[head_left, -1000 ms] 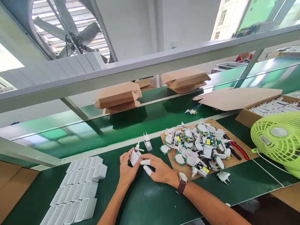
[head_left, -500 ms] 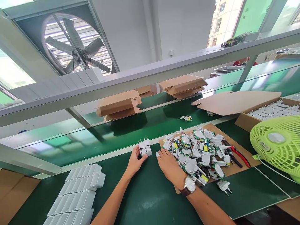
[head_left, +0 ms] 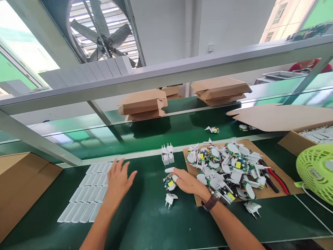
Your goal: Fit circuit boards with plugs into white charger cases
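Note:
My left hand (head_left: 120,178) is spread, nothing in it, at the right edge of the rows of white plastic casings (head_left: 88,194). My right hand (head_left: 188,182) pinches a small circuit board (head_left: 169,183) with a yellow component. A white two-pin plug piece (head_left: 170,199) hangs from that board, low over the green work surface. Just beyond my right fingers stand white adapter units (head_left: 167,155), side by side with pins up. To the right of this hand lies a heap of circuit boards with white plug parts (head_left: 223,166) on a cardboard sheet (head_left: 194,170).
Red-handled pliers (head_left: 278,181) lie on the cardboard's right side. A green fan (head_left: 316,172) stands at the right, before an open carton (head_left: 296,142). A cardboard box (head_left: 23,187) is at far left. Brown boxes (head_left: 144,104) sit behind. A person in red (head_left: 307,66) shows at back right.
My left hand has let go of the white adapter units and moved left to the casings. My right hand has drawn a circuit board with its plug piece from the heap. The view has shifted.

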Tool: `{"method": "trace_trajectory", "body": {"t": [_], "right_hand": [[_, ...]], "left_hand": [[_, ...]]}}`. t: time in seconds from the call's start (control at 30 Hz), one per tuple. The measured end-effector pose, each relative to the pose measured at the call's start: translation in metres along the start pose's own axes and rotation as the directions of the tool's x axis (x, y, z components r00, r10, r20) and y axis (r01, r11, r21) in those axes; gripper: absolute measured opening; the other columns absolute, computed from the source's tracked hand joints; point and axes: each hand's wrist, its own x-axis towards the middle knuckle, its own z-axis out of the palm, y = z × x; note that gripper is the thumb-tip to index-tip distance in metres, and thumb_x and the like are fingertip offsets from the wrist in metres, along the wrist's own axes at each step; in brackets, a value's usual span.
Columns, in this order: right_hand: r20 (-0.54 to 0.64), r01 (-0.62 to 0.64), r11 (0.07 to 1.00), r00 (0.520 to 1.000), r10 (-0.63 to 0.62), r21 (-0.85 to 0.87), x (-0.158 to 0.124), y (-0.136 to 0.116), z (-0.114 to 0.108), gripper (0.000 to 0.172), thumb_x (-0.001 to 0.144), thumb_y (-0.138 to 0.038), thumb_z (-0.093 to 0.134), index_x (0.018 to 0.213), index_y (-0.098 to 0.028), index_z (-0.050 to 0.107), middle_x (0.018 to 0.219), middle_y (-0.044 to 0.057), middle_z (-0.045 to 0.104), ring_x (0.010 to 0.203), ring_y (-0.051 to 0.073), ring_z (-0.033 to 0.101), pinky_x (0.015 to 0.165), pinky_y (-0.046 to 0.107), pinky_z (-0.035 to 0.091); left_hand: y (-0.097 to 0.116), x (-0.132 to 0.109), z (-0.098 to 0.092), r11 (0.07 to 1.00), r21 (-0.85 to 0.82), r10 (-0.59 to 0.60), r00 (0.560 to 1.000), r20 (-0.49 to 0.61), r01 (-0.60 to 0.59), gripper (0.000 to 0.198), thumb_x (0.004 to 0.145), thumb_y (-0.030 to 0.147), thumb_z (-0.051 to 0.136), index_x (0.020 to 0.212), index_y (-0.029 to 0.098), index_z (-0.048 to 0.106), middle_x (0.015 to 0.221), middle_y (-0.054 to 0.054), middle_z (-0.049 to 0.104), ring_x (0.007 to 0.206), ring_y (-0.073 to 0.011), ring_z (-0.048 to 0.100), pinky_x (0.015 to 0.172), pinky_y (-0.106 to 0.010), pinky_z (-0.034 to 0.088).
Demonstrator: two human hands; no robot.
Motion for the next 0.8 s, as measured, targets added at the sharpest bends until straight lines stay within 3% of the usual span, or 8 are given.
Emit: {"method": "trace_trajectory", "body": {"t": [0.1, 0.2, 0.3, 0.43, 0.5, 0.57, 0.67, 0.8], "right_hand": [[-0.013, -0.028, 0.965, 1.0, 0.025, -0.261, 0.003, -0.005, 0.003, 0.026, 0.088, -0.007, 0.049, 0.107, -0.017, 0.063, 0.11, 0.01, 0.07, 0.1, 0.023, 0.064, 0.087, 0.036, 0.054], [0.02, -0.046, 0.892, 0.998, 0.061, -0.45, 0.008, -0.013, 0.007, 0.015, 0.093, -0.023, 0.062, 0.104, -0.014, 0.066, 0.109, 0.013, 0.07, 0.101, 0.027, 0.063, 0.089, 0.041, 0.053], [0.135, 0.038, 0.873, 0.99, 0.032, -0.487, 0.013, -0.023, 0.016, 0.033, 0.089, -0.04, 0.073, 0.105, -0.012, 0.067, 0.107, 0.012, 0.071, 0.1, 0.028, 0.063, 0.086, 0.04, 0.053], [0.318, 0.199, 0.861, 0.947, -0.046, -0.467, 0.018, -0.029, 0.012, 0.021, 0.089, -0.031, 0.071, 0.1, -0.013, 0.067, 0.114, 0.011, 0.071, 0.096, 0.023, 0.065, 0.084, 0.035, 0.052], [0.275, 0.205, 0.847, 0.959, -0.073, -0.49, 0.021, -0.03, -0.009, 0.026, 0.091, -0.032, 0.069, 0.108, -0.013, 0.065, 0.127, 0.013, 0.067, 0.104, 0.024, 0.064, 0.088, 0.036, 0.052], [0.207, 0.158, 0.818, 0.977, -0.048, -0.553, 0.026, -0.029, -0.043, 0.028, 0.094, -0.035, 0.066, 0.111, -0.012, 0.063, 0.132, 0.015, 0.064, 0.112, 0.026, 0.062, 0.094, 0.038, 0.051], [0.134, -0.024, 0.721, 0.978, 0.161, -0.692, 0.041, -0.024, -0.108, 0.021, 0.094, -0.023, 0.063, 0.111, -0.012, 0.063, 0.129, 0.016, 0.064, 0.12, 0.028, 0.059, 0.101, 0.04, 0.048], [0.025, -0.229, 0.56, 0.912, 0.409, -0.797, 0.081, 0.004, -0.177, 0.03, 0.093, -0.015, 0.064, 0.121, -0.007, 0.061, 0.128, 0.022, 0.063, 0.122, 0.032, 0.059, 0.101, 0.045, 0.051]], "left_hand": [[-0.038, -0.011, -0.018, 0.961, 0.27, -0.073, 0.996, 0.049, 0.057, 0.032, 0.091, 0.042, 0.056, 0.091, 0.015, 0.074, 0.133, -0.023, 0.06, 0.146, -0.0487, 0.032, 0.108, -0.068, 0.036], [-0.051, -0.017, -0.013, 0.947, 0.321, -0.03, 0.996, 0.083, 0.002, 0.035, 0.093, 0.037, 0.046, 0.077, 0.017, 0.071, 0.127, -0.022, 0.064, 0.145, -0.0469, 0.036, 0.106, -0.066, 0.039], [-0.033, -0.012, 0.007, 0.984, 0.149, 0.083, 0.991, 0.103, -0.098, 0.034, 0.088, 0.038, 0.044, 0.065, 0.021, 0.063, 0.12, -0.019, 0.07, 0.133, -0.0426, 0.052, 0.101, -0.059, 0.047], [0.012, -0.002, 0.038, 0.953, -0.16, 0.281, 0.95, 0.139, -0.259, 0.034, 0.086, 0.04, 0.047, 0.056, 0.024, 0.045, 0.116, -0.011, 0.073, 0.105, -0.0271, 0.07, 0.088, -0.037, 0.056], [0.029, -0.003, 0.053, 0.909, -0.273, 0.356, 0.927, 0.115, -0.315, 0.033, 0.09, 0.039, 0.046, 0.061, 0.024, 0.047, 0.11, -0.007, 0.073, 0.089, -0.0197, 0.073, 0.08, -0.029, 0.057], [0.035, -0.008, 0.067, 0.878, -0.357, 0.369, 0.926, 0.081, -0.319, 0.031, 0.094, 0.043, 0.048, 0.071, 0.024, 0.056, 0.106, -0.005, 0.071, 0.077, -0.016, 0.072, 0.069, -0.025, 0.057], [0.03, -0.016, 0.086, 0.856, -0.437, 0.34, 0.937, 0.077, -0.275, 0.032, 0.092, 0.055, 0.054, 0.089, 0.025, 0.066, 0.11, -0.006, 0.068, 0.082, -0.0177, 0.073, 0.067, -0.024, 0.059], [0.017, -0.025, 0.1, 0.852, -0.496, 0.292, 0.94, 0.179, -0.17, 0.037, 0.089, 0.06, 0.058, 0.095, 0.026, 0.071, 0.12, -0.007, 0.067, 0.097, -0.0225, 0.073, 0.073, -0.026, 0.062]]}}
